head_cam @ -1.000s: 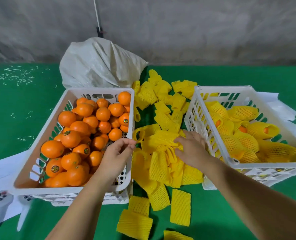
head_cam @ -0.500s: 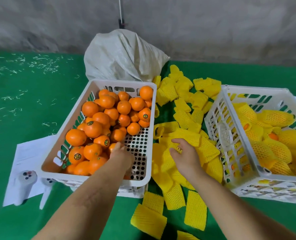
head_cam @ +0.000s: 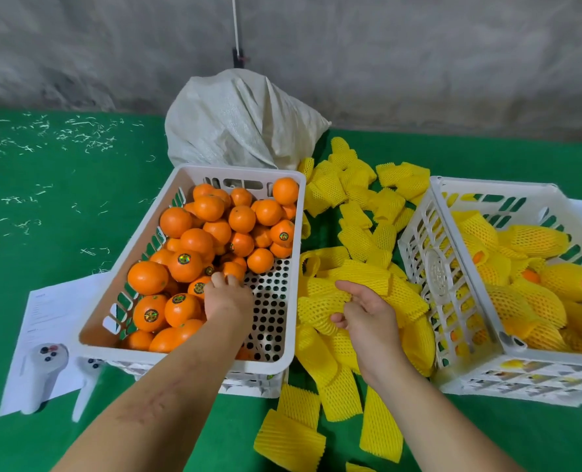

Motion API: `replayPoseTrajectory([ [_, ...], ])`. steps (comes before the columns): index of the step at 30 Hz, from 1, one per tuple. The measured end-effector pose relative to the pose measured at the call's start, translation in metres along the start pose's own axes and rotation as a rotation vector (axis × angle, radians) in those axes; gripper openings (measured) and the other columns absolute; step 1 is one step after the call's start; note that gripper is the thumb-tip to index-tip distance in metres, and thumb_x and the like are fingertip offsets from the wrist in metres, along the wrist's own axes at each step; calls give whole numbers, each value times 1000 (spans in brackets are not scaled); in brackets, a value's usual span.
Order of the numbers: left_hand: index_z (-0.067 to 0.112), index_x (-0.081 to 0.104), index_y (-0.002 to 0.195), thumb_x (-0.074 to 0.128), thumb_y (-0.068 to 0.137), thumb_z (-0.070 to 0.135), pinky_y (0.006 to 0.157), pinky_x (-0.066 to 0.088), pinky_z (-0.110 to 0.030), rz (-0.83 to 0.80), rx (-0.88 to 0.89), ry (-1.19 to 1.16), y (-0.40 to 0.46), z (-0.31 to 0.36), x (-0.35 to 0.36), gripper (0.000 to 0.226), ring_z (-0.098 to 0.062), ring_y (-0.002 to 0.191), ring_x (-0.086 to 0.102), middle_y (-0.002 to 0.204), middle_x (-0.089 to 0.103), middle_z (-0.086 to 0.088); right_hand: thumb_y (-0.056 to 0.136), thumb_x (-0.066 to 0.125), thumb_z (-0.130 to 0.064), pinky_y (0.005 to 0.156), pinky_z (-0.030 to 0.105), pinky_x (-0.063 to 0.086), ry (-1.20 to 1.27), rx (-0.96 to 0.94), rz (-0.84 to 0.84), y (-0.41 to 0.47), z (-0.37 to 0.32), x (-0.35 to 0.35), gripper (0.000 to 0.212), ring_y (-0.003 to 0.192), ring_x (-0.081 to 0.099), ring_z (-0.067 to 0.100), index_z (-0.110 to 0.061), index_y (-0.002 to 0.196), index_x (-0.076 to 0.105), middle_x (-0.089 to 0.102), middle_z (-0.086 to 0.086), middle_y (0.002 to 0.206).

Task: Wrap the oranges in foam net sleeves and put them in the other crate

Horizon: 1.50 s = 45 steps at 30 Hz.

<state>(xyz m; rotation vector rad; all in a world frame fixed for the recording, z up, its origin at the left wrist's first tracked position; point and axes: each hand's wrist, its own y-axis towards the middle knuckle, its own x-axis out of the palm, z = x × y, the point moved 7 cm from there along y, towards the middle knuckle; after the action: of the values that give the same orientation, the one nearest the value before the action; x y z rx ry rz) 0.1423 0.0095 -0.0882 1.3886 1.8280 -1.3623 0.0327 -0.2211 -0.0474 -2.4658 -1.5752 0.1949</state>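
I'm at a makeshift fruit-packing spot: bare concrete wall [head_cam: 385,56], green-covered surface [head_cam: 61,199], woven sack [head_cam: 242,127], white plastic crates [head_cam: 194,172] of oranges [head_cam: 146,277].

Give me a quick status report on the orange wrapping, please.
Left hand fingertips on an orange in left crate. Right hand pinching foam sleeve. Nothing blocking.
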Motion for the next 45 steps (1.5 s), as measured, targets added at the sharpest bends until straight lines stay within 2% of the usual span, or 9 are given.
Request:
replayPoseTrajectory([
  [6, 28, 74, 116, 79, 81, 66, 74, 50, -31, 167, 95, -1266, -30, -30, -27, 52, -17, 101, 66, 108, 71, 3, 96, 71, -27, 68, 20, 46, -80, -16, 50, -2, 2, -21, 6, 84, 64, 7, -31, 94, 69, 69, -12, 90],
  [11, 28, 77, 93, 62, 82, 86, 63, 57, -27, 132, 197, -2014, -78, 7, -62, 60, -10, 75, 67, 87, 73, -3, 100, 64, -37, 55, 30, 38, -142, -238, 124, 2, -37, -22, 27, 61, 42, 11, -27, 80, 49, 47, -7, 75],
  [16, 29, 77, 121, 81, 77, 72, 76, 60, -29, -24, 508, -2236, -106, 58, -82, 62, -21, 99, 73, 122, 76, -8, 98, 68, -25, 74, 33, 59, -181, -260, 28, 4, -51, 4, 20, 93, 67, 13, -38, 109, 58, 62, -12, 104],
  [21, 23, 78, 125, 90, 69, 66, 71, 64, -26, -312, 682, -2436, -109, 65, -70, 71, -22, 94, 75, 141, 68, -10, 95, 72, -20, 66, 13, 45, -308, -344, 134, 2, -58, -10, 16, 85, 61, 6, -33, 99, 63, 62, -10, 96],
  [29, 29, 81, 117, 77, 84, 59, 73, 62, -25, -149, 590, -2356, -103, 66, -69, 46, -23, 99, 74, 122, 77, -4, 99, 67, -19, 63, 23, 43, -205, -343, 15, -9, -58, -12, 11, 76, 59, 5, -26, 108, 68, 68, -6, 92],
  [33, 14, 67, 137, 88, 72, 65, 79, 60, -32, -132, 684, -2281, -106, 66, -67, 85, -23, 104, 71, 129, 72, -6, 97, 70, -21, 67, 20, 50, -219, -353, 0, -15, -61, -11, 18, 82, 64, 3, -29, 114, 68, 69, -10, 95],
  [36, 16, 77, 123, 93, 62, 67, 74, 62, -32, -207, 781, -2192, -109, 71, -67, 81, -24, 97, 74, 119, 76, -6, 96, 71, -16, 83, 26, 57, -289, -382, 9, -17, -66, -11, 17, 96, 67, 5, -27, 109, 69, 70, -7, 104],
  [40, 24, 84, 111, 95, 60, 65, 76, 63, -30, -189, 688, -2340, -106, 69, -68, 66, -23, 101, 75, 118, 78, -4, 99, 67, -20, 66, 19, 48, -307, -388, 7, -18, -65, -16, 12, 85, 65, 7, -31, 105, 67, 70, -7, 97],
  [45, 18, 54, 143, 95, 69, 52, 92, 62, -45, -66, 609, -2402, -101, 66, -66, 91, -31, 112, 71, 133, 67, -17, 101, 63, -14, 69, 18, 51, -210, -502, 21, -31, -71, -18, 18, 88, 67, 7, -29, 110, 66, 69, -13, 94],
])
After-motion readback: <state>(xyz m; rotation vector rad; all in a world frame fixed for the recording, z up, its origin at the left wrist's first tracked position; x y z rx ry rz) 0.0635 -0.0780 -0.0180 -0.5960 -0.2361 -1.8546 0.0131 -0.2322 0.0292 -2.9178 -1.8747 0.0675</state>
